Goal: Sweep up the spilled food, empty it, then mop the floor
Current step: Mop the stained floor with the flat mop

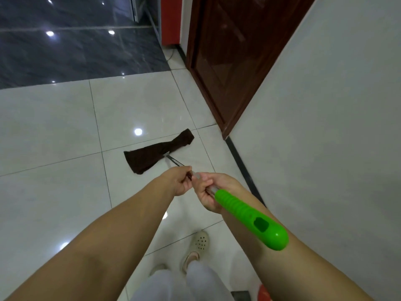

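Floor (54, 131): pale glossy tiles with dark grout lines, meeting a dark marbled surface farther off; no spilled food shows on the tiles in view, so the job looks to have reached its mopping stage.
Door (234, 51): dark brown wood, closed, on the right beside a white wall (336, 105) with a dark skirting strip along its foot.
Mop (180, 164): one long line running from the person's right forearm, forward and slightly left, down to the floor; this axis is what the coming stroke turns on.
Mop cloth (156, 152): dark brown, lying flat on the tiles ahead of the hands and well apart from them, its length set crosswise to the shaft, the far end near the door's lower corner.
Green grip (249, 216): bright plastic end of the mop, trailing back over the right forearm (nearest the camera).
Left hand (179, 182): the forward hand, nearer the cloth, fingers clenched round the thin metal shaft.
Right hand (209, 192): just behind the left, nearly touching it, clenched on the shaft where the green grip begins.
Feet: pale perforated clogs (200, 241) below the hands, behind the mop.
Next move, as a judgement: a push or pull along the shaft's line, the left hand steering.
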A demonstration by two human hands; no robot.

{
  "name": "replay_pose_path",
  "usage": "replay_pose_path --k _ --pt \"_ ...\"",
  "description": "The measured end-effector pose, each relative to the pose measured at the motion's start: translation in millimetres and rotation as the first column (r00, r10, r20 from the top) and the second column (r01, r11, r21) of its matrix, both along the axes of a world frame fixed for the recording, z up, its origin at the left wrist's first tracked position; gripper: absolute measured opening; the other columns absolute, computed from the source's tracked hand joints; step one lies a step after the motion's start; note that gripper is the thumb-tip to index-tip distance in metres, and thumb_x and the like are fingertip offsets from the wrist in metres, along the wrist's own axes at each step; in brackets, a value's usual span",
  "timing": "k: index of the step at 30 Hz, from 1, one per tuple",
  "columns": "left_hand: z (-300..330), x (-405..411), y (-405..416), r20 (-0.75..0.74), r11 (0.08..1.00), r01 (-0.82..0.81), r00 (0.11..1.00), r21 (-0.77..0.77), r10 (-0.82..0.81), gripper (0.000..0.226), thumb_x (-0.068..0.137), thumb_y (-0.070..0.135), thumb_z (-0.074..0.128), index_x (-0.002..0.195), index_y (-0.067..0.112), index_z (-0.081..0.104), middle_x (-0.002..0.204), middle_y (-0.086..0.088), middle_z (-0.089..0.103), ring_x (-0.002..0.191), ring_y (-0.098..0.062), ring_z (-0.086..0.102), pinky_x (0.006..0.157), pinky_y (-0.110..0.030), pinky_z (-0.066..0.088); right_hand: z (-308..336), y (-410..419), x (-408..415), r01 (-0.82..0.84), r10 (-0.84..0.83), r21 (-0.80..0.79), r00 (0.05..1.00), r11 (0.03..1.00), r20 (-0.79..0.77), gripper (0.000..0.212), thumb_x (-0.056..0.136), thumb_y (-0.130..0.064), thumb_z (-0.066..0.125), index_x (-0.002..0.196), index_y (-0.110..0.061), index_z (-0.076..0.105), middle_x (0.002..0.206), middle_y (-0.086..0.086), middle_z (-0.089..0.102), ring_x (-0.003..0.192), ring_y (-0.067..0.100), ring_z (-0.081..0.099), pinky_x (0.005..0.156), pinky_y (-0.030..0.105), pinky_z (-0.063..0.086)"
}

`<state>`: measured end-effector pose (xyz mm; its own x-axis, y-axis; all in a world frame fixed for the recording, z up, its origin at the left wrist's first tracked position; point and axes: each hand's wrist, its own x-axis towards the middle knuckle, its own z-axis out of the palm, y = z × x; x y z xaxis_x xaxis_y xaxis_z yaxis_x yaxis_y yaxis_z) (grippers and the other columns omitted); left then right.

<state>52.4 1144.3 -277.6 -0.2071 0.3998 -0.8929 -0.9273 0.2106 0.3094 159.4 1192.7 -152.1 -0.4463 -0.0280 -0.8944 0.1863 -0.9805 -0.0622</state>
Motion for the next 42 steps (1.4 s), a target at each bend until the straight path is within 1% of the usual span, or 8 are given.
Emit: replay_pose_path --k 3,9,22,25,31,36,40,42 --pt "4.5 21.0 -30.9 0.005 0.999 0.042 0.999 0.002 -0.042 0.026 0.098 0.017 0.048 0.076 0.002 0.048 0.063 -0.010 0.050 0.029 -0.014 0.054 0.036 -0.022 0.051 1.4 -37.4 20.0 0.027 -0.027 0.000 1.000 1.000 -0.004 0.016 0.100 -0.006 0.042 0.093 0.003 0.054 0.045 0.016 0.053 0.024 0.007 0.038 0.026 0.013 0.035" --pt "22.9 60.0 -89.6 0.016 0.995 0.104 0.994 -0.002 -0.104 0.027 0.099 0.015 0.046 0.074 0.002 0.047 0.035 -0.008 0.053 0.027 -0.013 0.053 0.033 -0.018 0.048 10.7 -98.0 57.1 0.137 -0.135 -0.036 0.990 0.990 0.036 0.021 0.100 -0.010 0.044 0.091 0.004 0.055 0.046 0.018 0.053 0.023 0.008 0.039 0.025 0.013 0.035" --pt "37.0 143.7 -151.4 0.045 0.992 0.126 0.991 0.021 -0.126 0.034 0.099 0.016 0.044 0.069 0.002 0.045 0.034 -0.009 0.052 0.026 -0.015 0.053 0.035 -0.020 0.048 24.0 -162.1 139.2 0.208 -0.209 -0.075 0.978 0.975 0.001 0.027 0.099 -0.004 0.038 0.077 0.004 0.051 0.040 0.011 0.047 0.021 0.009 0.036 0.024 0.012 0.033" --pt "39.9 169.4 -165.8 0.042 0.991 0.128 0.991 0.030 -0.129 0.033 0.099 0.015 0.043 0.069 0.001 0.045 0.047 -0.012 0.054 0.030 -0.016 0.054 0.036 -0.019 0.047 24.4 -177.5 163.8 0.242 -0.245 -0.100 0.969 0.965 -0.019 0.024 0.098 -0.003 0.038 0.078 0.004 0.051 0.042 0.012 0.049 0.021 0.011 0.038 0.027 0.009 0.035" --pt "39.1 247.8 -202.5 0.089 0.991 0.129 0.987 0.028 -0.131 0.017 0.098 0.011 0.045 0.086 -0.001 0.049 0.078 -0.014 0.054 0.063 -0.020 0.056 0.040 -0.022 0.051 22.0 -215.6 245.2 0.294 -0.297 -0.118 0.955 0.948 -0.007 0.010 0.098 -0.006 0.042 0.093 -0.001 0.049 0.043 0.013 0.049 0.023 0.012 0.038 0.030 0.009 0.035" --pt "40.6 321.5 -225.7 0.162 0.996 0.081 0.983 0.033 -0.085 0.025 0.097 0.009 0.047 0.074 -0.002 0.047 0.050 -0.015 0.057 0.030 -0.020 0.057 0.032 -0.024 0.049 25.7 -236.9 321.8 0.323 -0.326 -0.146 0.945 0.935 0.001 0.021 0.102 -0.011 0.041 0.088 0.003 0.050 0.044 0.014 0.048 0.023 0.012 0.037 0.027 0.011 0.035" --pt "50.1 368.0 -242.8 0.198 0.995 0.058 0.977 0.087 -0.074 0.029 0.098 0.011 0.044 0.071 0.001 0.044 0.038 -0.015 0.054 0.030 -0.019 0.057 0.032 -0.023 0.048 32.3 -251.7 364.9 0.366 -0.368 -0.133 0.930 0.921 0.009 0.026 0.102 -0.011 0.037 0.086 0.006 0.048 0.044 0.013 0.045 0.022 0.012 0.036 0.025 0.012 0.035" --pt "55.8 383.0 -250.3 0.197 0.993 0.044 0.978 0.108 -0.065 0.029 0.099 0.010 0.043 0.071 0.001 0.044 0.040 -0.016 0.055 0.042 -0.022 0.060 0.037 -0.025 0.051 35.4 -258.6 375.8 0.403 -0.403 -0.124 0.915 0.907 0.023 0.026 0.101 -0.010 0.037 0.086 0.008 0.047 0.044 0.014 0.046 0.022 0.013 0.036 0.025 0.012 0.034"
